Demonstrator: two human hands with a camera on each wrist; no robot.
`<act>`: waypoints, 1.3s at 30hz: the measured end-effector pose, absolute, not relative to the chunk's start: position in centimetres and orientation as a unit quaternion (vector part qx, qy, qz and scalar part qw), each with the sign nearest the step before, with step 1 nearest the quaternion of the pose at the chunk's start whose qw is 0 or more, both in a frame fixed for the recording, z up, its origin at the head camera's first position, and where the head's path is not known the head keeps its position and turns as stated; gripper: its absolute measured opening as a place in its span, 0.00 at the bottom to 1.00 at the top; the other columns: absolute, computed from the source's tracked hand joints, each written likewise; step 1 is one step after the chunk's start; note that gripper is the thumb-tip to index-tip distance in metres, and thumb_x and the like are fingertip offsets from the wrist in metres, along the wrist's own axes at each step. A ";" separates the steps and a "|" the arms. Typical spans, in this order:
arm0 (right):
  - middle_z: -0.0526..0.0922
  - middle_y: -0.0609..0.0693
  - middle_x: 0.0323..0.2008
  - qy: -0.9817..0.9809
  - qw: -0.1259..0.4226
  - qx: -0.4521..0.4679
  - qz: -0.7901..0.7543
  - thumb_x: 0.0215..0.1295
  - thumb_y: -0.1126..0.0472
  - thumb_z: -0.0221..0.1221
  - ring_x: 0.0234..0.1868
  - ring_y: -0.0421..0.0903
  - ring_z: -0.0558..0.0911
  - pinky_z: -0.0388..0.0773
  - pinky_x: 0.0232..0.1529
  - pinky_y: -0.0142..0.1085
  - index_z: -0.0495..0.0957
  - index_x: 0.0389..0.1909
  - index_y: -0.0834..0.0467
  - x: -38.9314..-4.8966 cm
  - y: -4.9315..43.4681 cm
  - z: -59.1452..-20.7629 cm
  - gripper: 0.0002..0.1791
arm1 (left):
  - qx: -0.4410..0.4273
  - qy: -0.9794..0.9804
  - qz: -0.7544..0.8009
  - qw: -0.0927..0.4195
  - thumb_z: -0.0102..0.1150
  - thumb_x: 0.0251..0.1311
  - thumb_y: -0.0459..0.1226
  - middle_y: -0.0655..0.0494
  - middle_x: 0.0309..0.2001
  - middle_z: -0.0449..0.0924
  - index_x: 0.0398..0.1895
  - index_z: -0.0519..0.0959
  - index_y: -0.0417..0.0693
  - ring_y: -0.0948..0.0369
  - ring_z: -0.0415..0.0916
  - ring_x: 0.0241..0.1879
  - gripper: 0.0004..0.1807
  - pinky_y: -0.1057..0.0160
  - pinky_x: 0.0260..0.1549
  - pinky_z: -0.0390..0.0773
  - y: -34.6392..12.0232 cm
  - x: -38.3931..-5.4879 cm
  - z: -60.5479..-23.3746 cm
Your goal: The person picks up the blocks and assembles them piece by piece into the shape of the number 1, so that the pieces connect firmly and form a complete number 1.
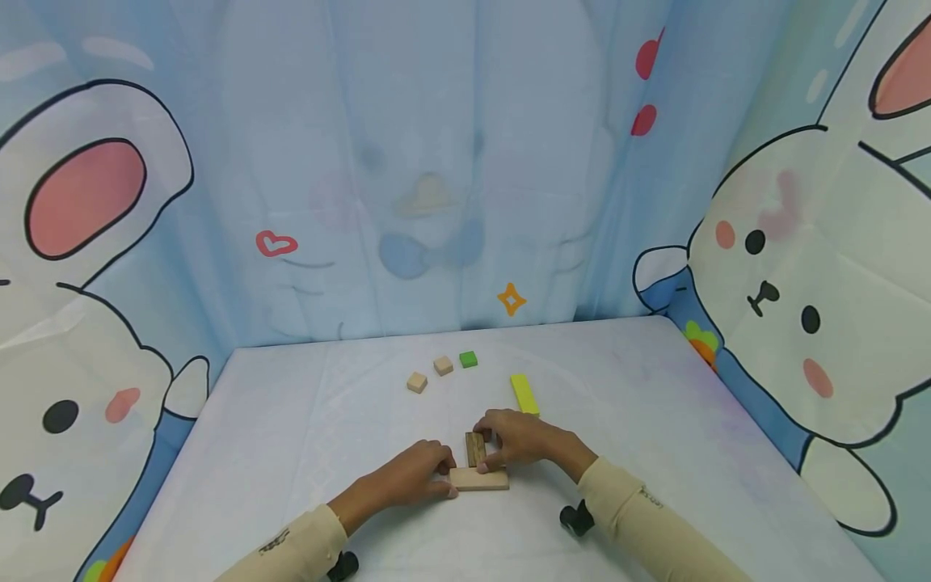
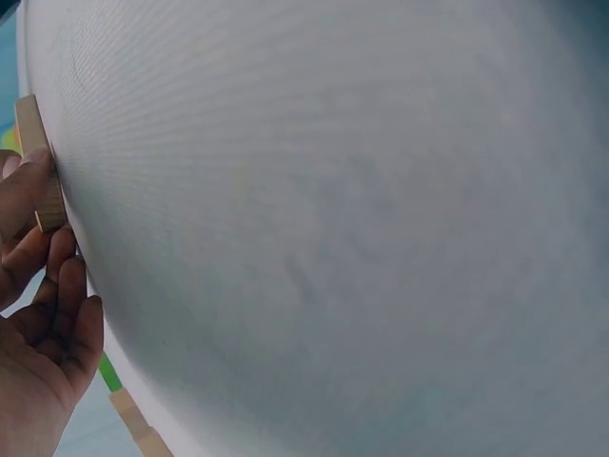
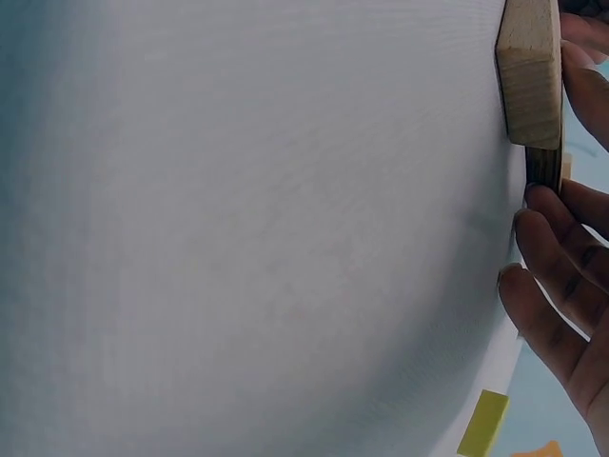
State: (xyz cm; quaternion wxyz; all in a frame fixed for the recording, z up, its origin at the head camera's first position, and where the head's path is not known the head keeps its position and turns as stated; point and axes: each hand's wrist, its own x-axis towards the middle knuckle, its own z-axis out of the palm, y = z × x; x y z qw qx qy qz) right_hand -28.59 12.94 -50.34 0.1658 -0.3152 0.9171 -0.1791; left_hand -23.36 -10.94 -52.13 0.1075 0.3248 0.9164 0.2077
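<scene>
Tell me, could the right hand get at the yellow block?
Probably yes: the yellow block lies just beyond the right hand, nothing visible between them, though that hand is gripping the dark block.

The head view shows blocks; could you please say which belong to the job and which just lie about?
In the job:
pale plank, held by the left hand
dark brown block, held by the right hand

Seemingly lying about:
yellow block
green block
two pale cubes

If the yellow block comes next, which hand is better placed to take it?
Probably the right hand: the yellow block lies just beyond it, while the left hand is farther off, at the left end of the pale block. The right hand would likely need to release the dark block first.
</scene>
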 end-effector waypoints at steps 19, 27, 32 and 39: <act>0.79 0.38 0.37 0.922 0.148 -0.288 -0.211 0.57 0.42 0.71 0.35 0.38 0.75 0.74 0.37 0.33 0.80 0.56 0.52 -29.0 15.4 -50.1 0.29 | 0.315 0.920 0.205 0.113 0.71 0.59 0.48 0.65 0.37 0.79 0.46 0.80 0.48 0.72 0.72 0.38 0.18 0.67 0.44 0.77 -10.7 -23.3 -52.1; 0.81 0.38 0.33 0.925 0.139 -0.280 -0.218 0.60 0.43 0.69 0.32 0.38 0.77 0.76 0.33 0.33 0.81 0.55 0.52 -29.8 16.9 -49.9 0.27 | 0.315 0.920 0.205 0.108 0.71 0.59 0.48 0.64 0.38 0.79 0.46 0.81 0.48 0.71 0.72 0.39 0.18 0.67 0.45 0.77 -10.8 -23.2 -52.0; 0.80 0.39 0.31 0.924 0.126 -0.276 -0.232 0.62 0.44 0.68 0.30 0.38 0.77 0.76 0.33 0.33 0.80 0.56 0.56 -30.3 17.9 -49.3 0.27 | 0.318 0.919 0.208 0.105 0.70 0.60 0.48 0.64 0.38 0.79 0.46 0.80 0.48 0.71 0.72 0.40 0.18 0.67 0.45 0.77 -10.9 -23.2 -52.1; 0.80 0.41 0.32 0.922 0.111 -0.275 -0.250 0.63 0.45 0.67 0.30 0.39 0.77 0.75 0.31 0.33 0.78 0.58 0.60 -31.0 19.3 -48.8 0.29 | 0.319 0.917 0.216 0.106 0.70 0.60 0.48 0.64 0.39 0.79 0.46 0.80 0.48 0.71 0.72 0.40 0.18 0.67 0.46 0.77 -10.9 -23.1 -52.1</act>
